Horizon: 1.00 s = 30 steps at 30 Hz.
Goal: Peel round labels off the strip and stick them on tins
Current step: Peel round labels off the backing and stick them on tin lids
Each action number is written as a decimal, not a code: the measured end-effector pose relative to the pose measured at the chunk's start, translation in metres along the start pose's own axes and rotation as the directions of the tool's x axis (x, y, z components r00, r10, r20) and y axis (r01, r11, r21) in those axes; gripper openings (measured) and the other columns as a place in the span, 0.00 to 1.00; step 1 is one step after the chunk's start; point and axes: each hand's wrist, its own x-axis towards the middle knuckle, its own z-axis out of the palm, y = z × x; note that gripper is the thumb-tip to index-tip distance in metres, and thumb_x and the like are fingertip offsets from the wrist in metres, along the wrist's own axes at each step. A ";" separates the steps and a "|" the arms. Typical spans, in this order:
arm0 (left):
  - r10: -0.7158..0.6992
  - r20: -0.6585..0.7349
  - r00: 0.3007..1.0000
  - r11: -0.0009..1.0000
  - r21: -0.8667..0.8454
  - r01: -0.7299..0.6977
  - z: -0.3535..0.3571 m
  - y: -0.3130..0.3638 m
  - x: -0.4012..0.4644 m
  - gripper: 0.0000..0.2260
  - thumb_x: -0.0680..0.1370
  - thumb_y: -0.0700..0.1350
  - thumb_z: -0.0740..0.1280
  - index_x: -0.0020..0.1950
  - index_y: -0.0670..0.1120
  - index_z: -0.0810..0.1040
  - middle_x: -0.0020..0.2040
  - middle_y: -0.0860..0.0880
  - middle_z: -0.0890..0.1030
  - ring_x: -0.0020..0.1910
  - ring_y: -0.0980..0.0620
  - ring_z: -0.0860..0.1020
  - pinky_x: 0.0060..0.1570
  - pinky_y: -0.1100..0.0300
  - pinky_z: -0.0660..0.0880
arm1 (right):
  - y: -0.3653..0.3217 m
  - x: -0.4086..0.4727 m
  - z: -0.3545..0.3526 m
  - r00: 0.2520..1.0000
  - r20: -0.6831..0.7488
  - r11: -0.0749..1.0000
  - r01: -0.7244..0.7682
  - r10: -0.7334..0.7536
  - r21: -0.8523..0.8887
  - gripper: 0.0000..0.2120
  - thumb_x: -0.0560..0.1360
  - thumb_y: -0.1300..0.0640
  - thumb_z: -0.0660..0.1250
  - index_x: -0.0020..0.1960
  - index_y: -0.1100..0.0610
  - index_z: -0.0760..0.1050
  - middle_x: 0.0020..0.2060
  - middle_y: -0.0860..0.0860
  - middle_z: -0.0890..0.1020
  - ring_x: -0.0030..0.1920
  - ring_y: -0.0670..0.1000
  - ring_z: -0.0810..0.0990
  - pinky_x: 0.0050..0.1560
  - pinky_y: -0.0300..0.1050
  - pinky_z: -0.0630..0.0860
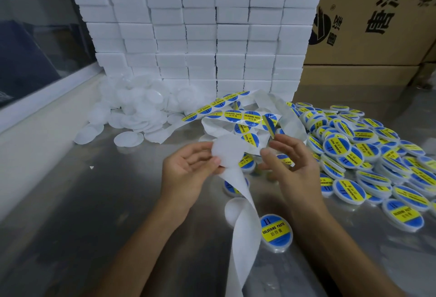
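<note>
The person's left hand [188,169] holds a round, unlabelled translucent white tin [227,152] by its edge, thumb on its near rim and fingers curled behind it. The right hand [286,167] pinches a round blue-and-yellow label [271,125] at its fingertips, the label standing edge-on just above and to the right of the tin, apart from it. The long white backing strip [243,237] loops from the far middle of the shiny metal table [94,214], where blue-and-yellow labels sit on it in a row, passes between the hands, and runs down toward the near edge as bare paper. A heap of labelled tins [368,155] covers the right side of the table, and one labelled tin [276,231] lies alone just right of the strip, near the forearms. A pile of plain white tins [136,110] lies at the far left, in front of a wall of stacked white boxes [200,25]. Brown cardboard cartons [377,25] stand at the far right.
</note>
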 end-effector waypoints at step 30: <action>-0.330 0.048 0.943 0.916 -0.223 0.332 0.008 -0.018 -0.010 0.15 0.62 0.39 0.75 0.47 0.38 0.81 0.45 0.38 0.85 0.43 0.44 0.85 0.40 0.59 0.81 | -0.003 -0.001 0.003 0.971 0.118 0.975 -0.197 0.208 -0.097 0.02 0.72 0.61 0.74 0.41 0.56 0.85 0.35 0.51 0.86 0.29 0.41 0.78 0.33 0.33 0.77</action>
